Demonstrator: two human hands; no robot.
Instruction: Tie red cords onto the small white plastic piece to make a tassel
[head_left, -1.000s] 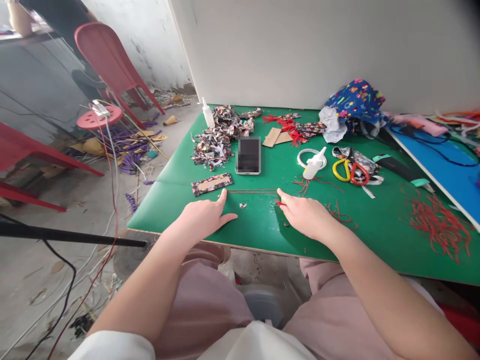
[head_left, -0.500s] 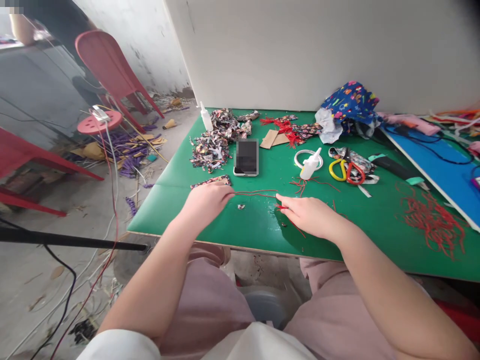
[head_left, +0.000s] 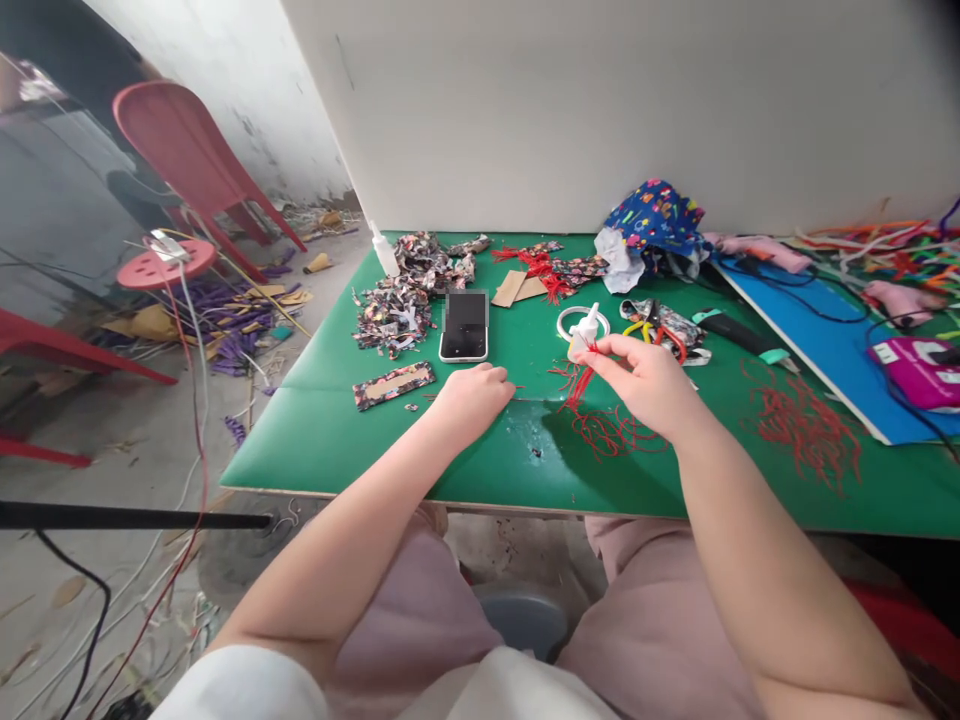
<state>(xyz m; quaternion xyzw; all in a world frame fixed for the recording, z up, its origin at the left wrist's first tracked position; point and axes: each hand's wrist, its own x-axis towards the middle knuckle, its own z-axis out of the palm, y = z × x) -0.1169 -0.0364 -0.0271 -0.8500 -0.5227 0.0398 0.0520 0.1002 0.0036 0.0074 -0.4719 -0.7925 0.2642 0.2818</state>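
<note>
My right hand (head_left: 645, 385) is raised over the green table, its thumb and fingertips pinching a bundle of red cords (head_left: 579, 385) whose loose ends hang and curl below. Low over the tabletop, my left hand (head_left: 480, 400) is closed, with a thin red cord (head_left: 541, 401) coming out at its fingertips. Just behind the right fingertips stands a white glue bottle (head_left: 589, 328), partly covered by them. A phone (head_left: 463, 335) lies beyond my left hand, and a flower-patterned strip with a cardboard face (head_left: 394, 386) lies to its left.
A pile of red cords (head_left: 806, 425) lies at the right, near a blue board (head_left: 810, 340) and a green-and-black tool (head_left: 742, 335). Yellow-and-red-handled scissors (head_left: 667, 335) sit behind my right hand. Patterned fabric scraps (head_left: 397, 310) and another glue bottle (head_left: 385, 252) are at the back left.
The cord stretched between my hands has slackened. My right hand has risen with a red bundle near the glue bottle; my left has moved right in view. The view has shifted.
</note>
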